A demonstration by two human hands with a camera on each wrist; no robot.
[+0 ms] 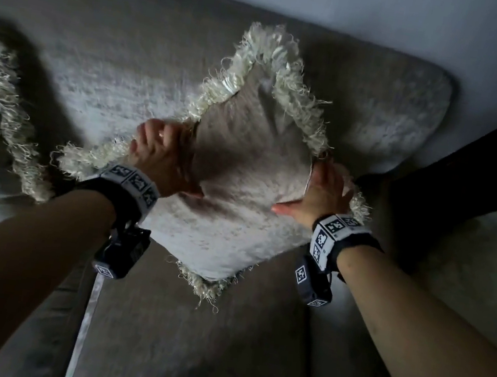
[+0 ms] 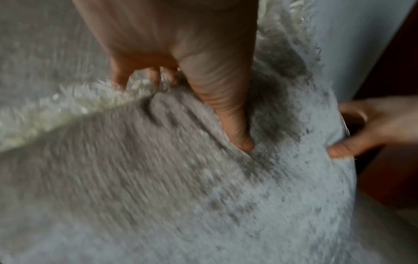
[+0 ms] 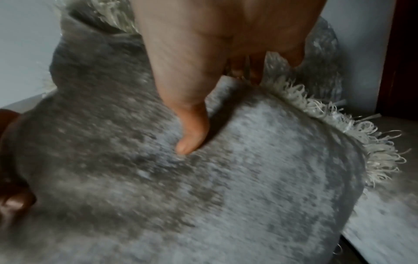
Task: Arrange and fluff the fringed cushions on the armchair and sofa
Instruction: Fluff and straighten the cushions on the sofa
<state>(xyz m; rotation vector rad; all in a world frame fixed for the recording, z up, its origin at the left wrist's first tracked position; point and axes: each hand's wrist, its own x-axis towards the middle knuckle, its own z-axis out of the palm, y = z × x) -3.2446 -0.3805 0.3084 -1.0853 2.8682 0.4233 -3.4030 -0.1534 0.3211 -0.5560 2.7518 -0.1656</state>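
Evidently a fringed cushion (image 1: 234, 186) is being held corner-up against the sofa (image 1: 96, 75) backrest, presumably so its filling can be plumped from both sides. It is gripped by the left hand (image 1: 164, 159) at its left fringed edge and by the right hand (image 1: 320, 192) opposite, thumbs pressed into the face.

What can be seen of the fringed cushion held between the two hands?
The fringed cushion is square, in grey plush fabric with a cream fringe along its edges. It stands on one corner like a diamond, against the sofa back. The left hand and right hand grip its side corners, thumbs dented into the front, which is creased down the middle.
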